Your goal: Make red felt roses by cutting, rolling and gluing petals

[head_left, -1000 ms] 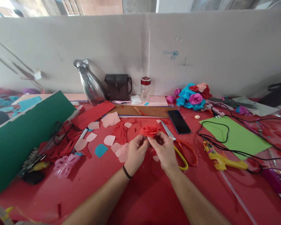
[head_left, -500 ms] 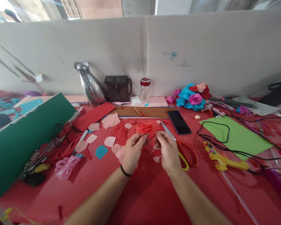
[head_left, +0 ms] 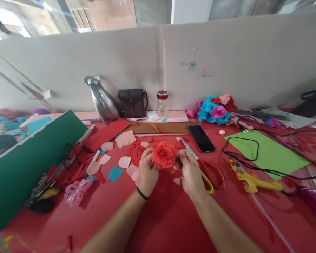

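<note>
A red paper rose [head_left: 163,154] faces the camera between my two hands, its layered petals spread around a tight centre. My left hand [head_left: 149,172] is closed on the rose's left side, the fingertips partly behind the petals. My right hand [head_left: 191,172] is at the rose's right edge with its thumb and fingers pinched together; what they hold, if anything, is too small to tell. Pink paper petals [head_left: 124,162] and a blue petal [head_left: 115,174] lie left of my hands. Scissors [head_left: 214,174] with orange and yellow handles lie just right of my right hand.
A phone [head_left: 201,138] lies behind the scissors. On the right are a yellow glue gun [head_left: 252,181], black cables and green paper [head_left: 268,154]. A green board [head_left: 37,165] stands at left. A steel jug [head_left: 102,100], bag, jar and paper flowers [head_left: 216,109] line the back.
The rose has been tilted up so its face now shows; before, it was seen from the side. My left hand has turned with it. The whole view has shifted slightly.
</note>
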{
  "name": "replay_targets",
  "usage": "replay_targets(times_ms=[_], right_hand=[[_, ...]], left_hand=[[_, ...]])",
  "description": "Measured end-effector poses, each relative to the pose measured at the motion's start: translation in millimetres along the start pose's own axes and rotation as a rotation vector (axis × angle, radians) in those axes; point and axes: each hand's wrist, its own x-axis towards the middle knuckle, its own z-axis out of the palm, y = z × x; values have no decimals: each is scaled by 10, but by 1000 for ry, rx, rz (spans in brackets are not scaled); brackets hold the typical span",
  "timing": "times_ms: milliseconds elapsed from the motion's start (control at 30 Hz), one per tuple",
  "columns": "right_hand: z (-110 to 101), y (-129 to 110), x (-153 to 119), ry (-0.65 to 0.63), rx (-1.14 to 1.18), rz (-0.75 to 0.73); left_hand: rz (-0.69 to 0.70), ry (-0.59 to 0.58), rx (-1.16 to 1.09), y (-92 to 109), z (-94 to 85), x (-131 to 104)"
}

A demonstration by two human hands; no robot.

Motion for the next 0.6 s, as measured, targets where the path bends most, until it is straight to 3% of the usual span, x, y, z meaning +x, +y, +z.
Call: replay_targets(times_ms=[167,400,600], right_hand=[[-6,-10,0,-63,31,-44],[-9,-5,17,14,124,-32],[-24,-37,18,-18,106,-29]], left_hand=[[57,16,159,-41,-7,13],[17,6,144,-67,-11,32],[-57,24,115,-98,-10,37]])
